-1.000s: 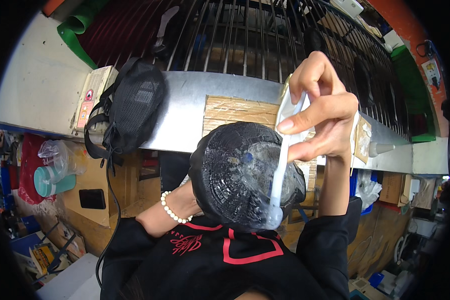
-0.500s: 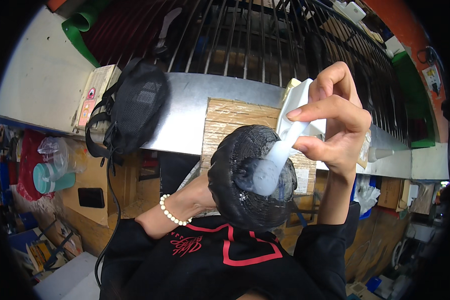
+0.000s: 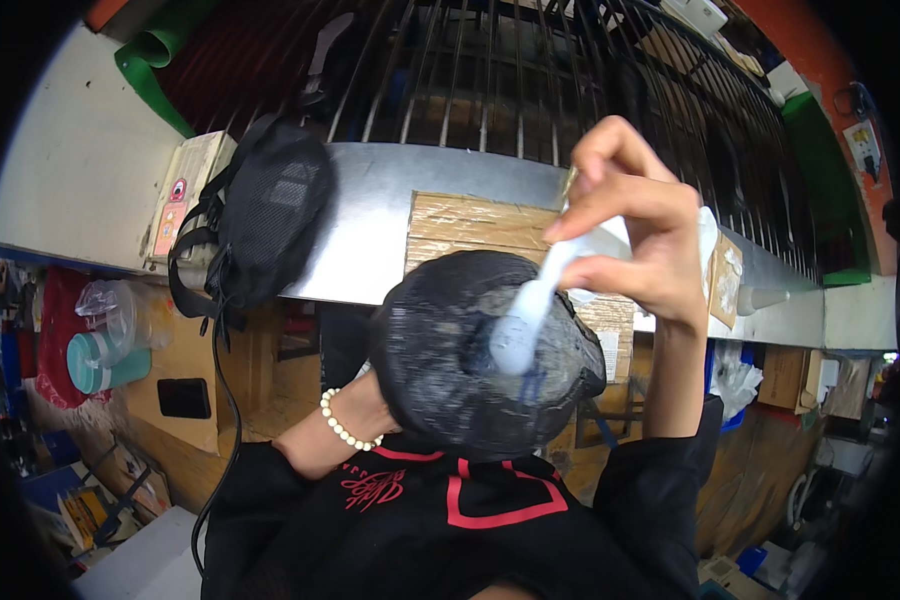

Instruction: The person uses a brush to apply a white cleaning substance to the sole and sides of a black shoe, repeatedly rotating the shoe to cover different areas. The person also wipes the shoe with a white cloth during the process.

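In front of my chest is a black, rounded, ridged piece with a greyish patch and a dark hollow on top. My left hand holds it from below and from the left; its fingers are hidden behind the piece. Thumb and fingers of my right hand pinch the handle of a white plastic spatula. Its rounded end rests on the top of the black piece, by the hollow. Behind my right hand, a white object is partly covered.
A sheet of brown cardboard lies on the metal counter, in front of black bars. To the left sits a black mesh bag. Below it are a dark phone and a teal container. A white nozzle lies at right.
The black piece has shifted left and turned in my left hand. My right hand has moved left with the spatula, its end sliding slightly left and up across the top.
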The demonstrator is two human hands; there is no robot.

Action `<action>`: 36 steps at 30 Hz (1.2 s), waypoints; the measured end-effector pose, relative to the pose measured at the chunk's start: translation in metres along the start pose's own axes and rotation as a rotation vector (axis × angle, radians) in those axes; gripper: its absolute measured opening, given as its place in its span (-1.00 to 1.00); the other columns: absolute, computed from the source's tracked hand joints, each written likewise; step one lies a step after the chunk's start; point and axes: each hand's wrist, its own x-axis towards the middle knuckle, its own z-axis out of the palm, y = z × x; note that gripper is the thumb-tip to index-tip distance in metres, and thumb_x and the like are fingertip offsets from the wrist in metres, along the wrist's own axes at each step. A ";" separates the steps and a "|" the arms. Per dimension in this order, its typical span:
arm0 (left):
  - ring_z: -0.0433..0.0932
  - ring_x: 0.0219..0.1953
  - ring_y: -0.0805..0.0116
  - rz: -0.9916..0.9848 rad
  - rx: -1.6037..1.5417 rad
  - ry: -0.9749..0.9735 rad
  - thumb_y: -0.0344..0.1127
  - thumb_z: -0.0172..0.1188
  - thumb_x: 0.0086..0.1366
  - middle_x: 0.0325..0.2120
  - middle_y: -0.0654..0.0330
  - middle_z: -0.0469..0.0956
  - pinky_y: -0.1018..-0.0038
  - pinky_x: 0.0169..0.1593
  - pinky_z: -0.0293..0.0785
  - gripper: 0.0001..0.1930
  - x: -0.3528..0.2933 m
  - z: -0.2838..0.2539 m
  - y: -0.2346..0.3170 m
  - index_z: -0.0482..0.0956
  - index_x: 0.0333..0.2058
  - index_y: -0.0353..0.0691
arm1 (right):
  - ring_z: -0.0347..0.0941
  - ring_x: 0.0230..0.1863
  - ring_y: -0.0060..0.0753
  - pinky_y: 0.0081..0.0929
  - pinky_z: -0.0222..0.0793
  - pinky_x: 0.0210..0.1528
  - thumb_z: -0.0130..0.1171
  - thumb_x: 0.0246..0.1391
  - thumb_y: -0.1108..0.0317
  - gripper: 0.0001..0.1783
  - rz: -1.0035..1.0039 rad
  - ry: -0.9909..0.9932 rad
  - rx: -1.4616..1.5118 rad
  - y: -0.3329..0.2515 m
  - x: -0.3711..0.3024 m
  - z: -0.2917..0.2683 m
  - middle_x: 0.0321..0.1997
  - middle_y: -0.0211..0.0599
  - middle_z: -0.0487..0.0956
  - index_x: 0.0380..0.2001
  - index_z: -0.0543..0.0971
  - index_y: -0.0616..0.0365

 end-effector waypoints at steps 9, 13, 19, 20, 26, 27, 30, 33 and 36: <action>0.49 0.23 0.18 0.011 0.122 0.068 -0.24 0.23 0.41 0.22 0.05 0.48 0.21 0.37 0.33 -0.49 -0.034 -0.075 -0.040 0.41 0.27 -0.27 | 0.30 -0.24 -0.53 -0.51 0.22 -0.21 0.61 -0.20 0.32 -0.74 0.266 0.045 -0.104 0.038 -0.051 -0.048 -0.34 -0.51 0.35 -0.39 0.79 0.13; 0.45 0.26 0.16 0.652 0.778 0.187 -0.03 0.18 0.44 0.23 0.06 0.48 0.19 0.38 0.31 -0.43 -0.028 -0.093 -0.001 0.42 0.27 -0.26 | 0.29 -0.22 -0.59 -0.59 0.20 -0.14 0.48 0.06 0.36 -0.80 0.177 0.494 -0.060 0.043 -0.083 -0.079 -0.26 -0.48 0.39 -0.29 0.69 0.20; 0.44 0.28 0.15 0.517 -0.022 0.265 0.40 0.19 0.28 0.27 0.09 0.45 0.08 0.39 0.33 -0.11 0.078 -0.095 0.071 0.36 0.33 -0.19 | 0.25 -0.28 -0.63 -0.58 0.19 -0.12 0.20 0.36 0.31 -0.81 0.137 1.002 0.013 0.054 -0.131 -0.079 -0.36 -0.49 0.39 -0.24 0.57 0.24; 0.56 0.15 0.14 0.494 -0.124 0.213 0.40 0.07 0.36 0.20 0.03 0.52 0.11 0.26 0.50 -0.14 0.095 -0.094 0.077 0.37 0.30 -0.28 | 0.25 -0.29 -0.63 -0.58 0.19 -0.13 0.19 0.38 0.30 -0.80 0.134 1.063 0.029 0.054 -0.139 -0.077 -0.36 -0.49 0.39 -0.23 0.56 0.25; 0.69 -0.05 0.09 0.231 -0.184 0.265 0.34 0.14 0.34 0.01 -0.03 0.65 0.19 0.08 0.66 -0.24 0.192 -0.127 0.111 0.51 0.17 -0.29 | 0.21 -0.34 -0.65 -0.59 0.14 -0.19 0.16 0.40 0.28 -0.77 0.240 1.338 -0.009 0.043 -0.183 -0.071 -0.38 -0.52 0.39 -0.18 0.56 0.27; 0.61 0.09 0.13 0.255 -0.123 0.278 0.29 0.16 0.36 0.08 0.06 0.62 0.20 0.20 0.54 -0.31 0.214 -0.139 0.117 0.54 0.16 -0.21 | 0.20 -0.34 -0.66 -0.60 0.13 -0.19 0.16 0.40 0.28 -0.77 0.268 1.364 -0.045 0.040 -0.189 -0.071 -0.38 -0.52 0.39 -0.18 0.56 0.27; 0.60 0.10 0.11 0.164 -0.340 0.237 0.23 0.10 0.42 0.09 0.07 0.61 0.19 0.23 0.51 -0.39 0.281 -0.175 0.135 0.55 0.15 -0.19 | 0.19 -0.35 -0.66 -0.61 0.12 -0.21 0.14 0.41 0.29 -0.77 0.255 1.401 -0.088 0.033 -0.201 -0.073 -0.40 -0.53 0.38 -0.17 0.57 0.28; 0.59 0.12 -0.02 0.295 -0.350 0.191 0.10 -0.20 0.55 0.12 -0.02 0.58 0.09 0.26 0.53 -0.43 0.332 -0.196 0.141 0.51 0.15 -0.28 | 0.19 -0.35 -0.67 -0.61 0.11 -0.21 0.13 0.42 0.30 -0.78 0.224 1.403 -0.106 0.028 -0.208 -0.073 -0.40 -0.54 0.39 -0.18 0.57 0.28; 0.56 0.14 -0.11 0.351 -0.589 0.227 0.10 -0.19 0.53 0.10 -0.11 0.56 0.07 0.26 0.56 -0.39 0.350 -0.203 0.138 0.53 0.11 -0.37 | 0.20 -0.36 -0.66 -0.62 0.12 -0.22 0.12 0.42 0.32 -0.80 0.234 1.428 -0.114 0.026 -0.213 -0.072 -0.38 -0.54 0.39 -0.19 0.56 0.26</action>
